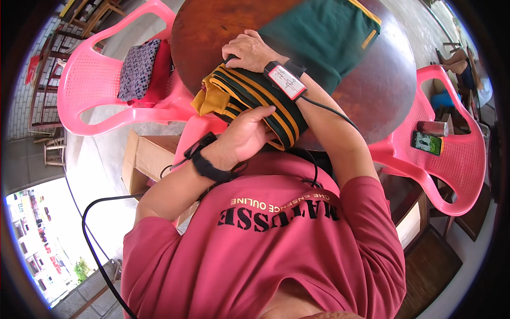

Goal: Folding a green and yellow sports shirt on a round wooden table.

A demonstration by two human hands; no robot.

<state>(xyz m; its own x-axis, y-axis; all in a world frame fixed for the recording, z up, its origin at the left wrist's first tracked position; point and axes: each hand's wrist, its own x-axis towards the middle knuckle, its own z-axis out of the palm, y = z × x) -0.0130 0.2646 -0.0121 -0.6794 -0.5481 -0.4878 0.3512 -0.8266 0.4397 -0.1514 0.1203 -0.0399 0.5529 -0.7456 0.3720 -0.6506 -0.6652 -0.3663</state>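
A folded dark green garment [268, 101] with yellow stripes and a bunched yellow part at its left end lies at the near edge of the round table [204, 34]. My left hand [245, 137] grips its near side, thumb on top, with the other fingers partly hidden by the cloth. Reaching across it, my right hand [255, 53] curls its fingers over the far left edge and pinches dark cloth. Beyond my right wrist, a green cloth piece [324, 40] with yellow trim is spread flat on the table. Whether it joins the folded garment is hidden by my forearm.
On the left, a pink plastic chair [90, 80] bears folded patterned and red cloth [141, 69]. A cardboard box [149, 151] stands below. The right pink chair [457, 159] holds a phone [426, 142] and a cup [433, 127]. A black cable [85, 228] loops at my left.
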